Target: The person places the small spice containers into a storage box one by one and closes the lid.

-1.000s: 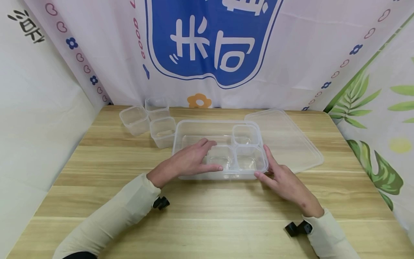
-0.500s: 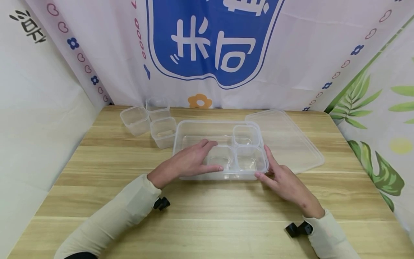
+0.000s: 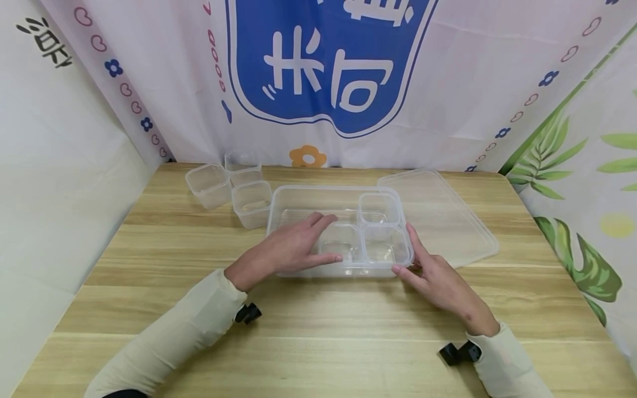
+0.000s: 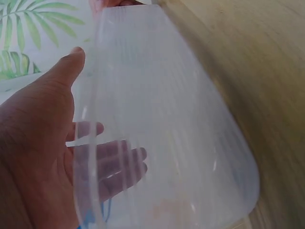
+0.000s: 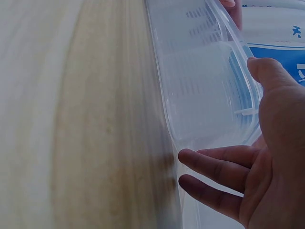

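A large clear rectangular box [image 3: 318, 188] holds three small clear containers in its right part: one at the back right [image 3: 379, 208], one at the front right [image 3: 385, 243] and one at front centre [image 3: 340, 243]. My left hand [image 3: 293, 243] reaches over the front rim, fingers extended inside, beside the front-centre container; its thumb lies over the front. In the left wrist view, fingers of the left hand [image 4: 43, 114] show through the box wall [image 4: 176, 95]. My right hand [image 3: 438, 282] touches the front right corner, thumb at the rim; in the right wrist view, the right hand [image 5: 283, 119] has extended fingers.
Three more small clear containers [image 3: 208, 185] [image 3: 244, 166] [image 3: 251, 204] stand together left of the box. A flat translucent lid [image 3: 443, 215] lies on the wooden table [image 3: 318, 331] to its right. A printed curtain [image 3: 448, 110] hangs behind.
The left hand's fingers have shifted very slightly. The right hand, box and containers show no clear movement.
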Tool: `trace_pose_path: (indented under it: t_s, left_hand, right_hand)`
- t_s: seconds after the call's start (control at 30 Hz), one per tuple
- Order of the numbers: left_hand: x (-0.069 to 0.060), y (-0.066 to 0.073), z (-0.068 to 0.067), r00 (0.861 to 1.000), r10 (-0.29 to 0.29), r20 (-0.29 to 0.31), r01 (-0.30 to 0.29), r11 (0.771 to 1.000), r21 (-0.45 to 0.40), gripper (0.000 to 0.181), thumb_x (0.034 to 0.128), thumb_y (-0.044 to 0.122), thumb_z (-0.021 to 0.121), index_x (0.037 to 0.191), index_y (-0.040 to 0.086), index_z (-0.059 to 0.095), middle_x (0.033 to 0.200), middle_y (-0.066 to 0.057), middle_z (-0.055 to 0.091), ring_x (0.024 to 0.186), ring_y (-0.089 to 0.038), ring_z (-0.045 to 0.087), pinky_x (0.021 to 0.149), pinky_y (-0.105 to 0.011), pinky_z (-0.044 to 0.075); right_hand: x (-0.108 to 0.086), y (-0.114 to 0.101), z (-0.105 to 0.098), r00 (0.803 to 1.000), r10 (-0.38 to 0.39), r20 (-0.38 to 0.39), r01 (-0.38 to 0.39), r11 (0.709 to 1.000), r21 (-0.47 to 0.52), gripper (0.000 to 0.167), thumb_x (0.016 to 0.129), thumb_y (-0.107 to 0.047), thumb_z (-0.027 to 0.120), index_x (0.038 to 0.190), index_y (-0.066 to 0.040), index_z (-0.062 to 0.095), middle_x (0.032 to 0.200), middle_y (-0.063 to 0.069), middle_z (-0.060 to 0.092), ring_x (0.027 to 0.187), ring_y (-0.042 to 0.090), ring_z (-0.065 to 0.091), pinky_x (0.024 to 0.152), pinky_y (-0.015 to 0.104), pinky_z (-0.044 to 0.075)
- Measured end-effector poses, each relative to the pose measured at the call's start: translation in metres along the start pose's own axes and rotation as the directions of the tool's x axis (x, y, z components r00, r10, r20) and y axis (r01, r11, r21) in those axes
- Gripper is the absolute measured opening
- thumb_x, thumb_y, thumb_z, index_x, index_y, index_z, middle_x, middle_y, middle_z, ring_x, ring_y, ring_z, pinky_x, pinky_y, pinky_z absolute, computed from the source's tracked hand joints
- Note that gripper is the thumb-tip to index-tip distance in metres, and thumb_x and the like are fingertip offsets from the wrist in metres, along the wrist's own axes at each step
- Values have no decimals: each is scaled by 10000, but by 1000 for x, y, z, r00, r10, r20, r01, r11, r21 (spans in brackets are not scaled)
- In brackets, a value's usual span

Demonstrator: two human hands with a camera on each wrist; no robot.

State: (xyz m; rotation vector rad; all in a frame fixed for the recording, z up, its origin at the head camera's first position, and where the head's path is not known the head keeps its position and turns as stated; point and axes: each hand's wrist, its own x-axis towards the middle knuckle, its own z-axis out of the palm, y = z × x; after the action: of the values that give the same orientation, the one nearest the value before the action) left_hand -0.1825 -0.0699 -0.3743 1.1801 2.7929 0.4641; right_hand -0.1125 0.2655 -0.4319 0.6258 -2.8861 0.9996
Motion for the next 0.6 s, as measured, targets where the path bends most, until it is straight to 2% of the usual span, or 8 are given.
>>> trace_pose_path:
  t_s: [0.27, 0.4, 0.6]
  left_hand:
    - [-7, -9, -17, 991, 22, -135, -18, 999, 31, 650, 1005, 530, 619, 1459, 74, 536, 1347, -124, 590, 1097, -278, 647, 895, -451, 561]
    - [-13, -21, -25, 975, 29, -222, -25, 999, 23, 567, 1002, 462, 654, 1408, 73, 586, 1309, -120, 610, 1008, -260, 659, 841, -433, 572]
    - [-26, -45, -35, 950, -19, -311, 5, 999, -45, 503, 988, 358, 703, 1383, 63, 604, 1324, -134, 603, 1087, -296, 632, 923, -477, 537]
  right_hand:
    - [0, 0, 0, 1000, 5, -2, -5, 1000, -5, 946, 1027, -316, 669, 1668, -194, -16, 1098, 206, 736, 1051, 329, 706, 933, 561, 531]
    - [0, 1, 1, 1000, 3, -1, -3, 1000, -1, 943, 1028, -311, 667, 1668, -190, -15, 1083, 188, 742, 1036, 314, 712, 925, 555, 536]
    - [0, 1, 0, 1000, 3, 0, -3, 1000, 2, 941, 1029, -314, 665, 1668, -188, -14, 1085, 188, 743, 1030, 314, 715, 929, 556, 535]
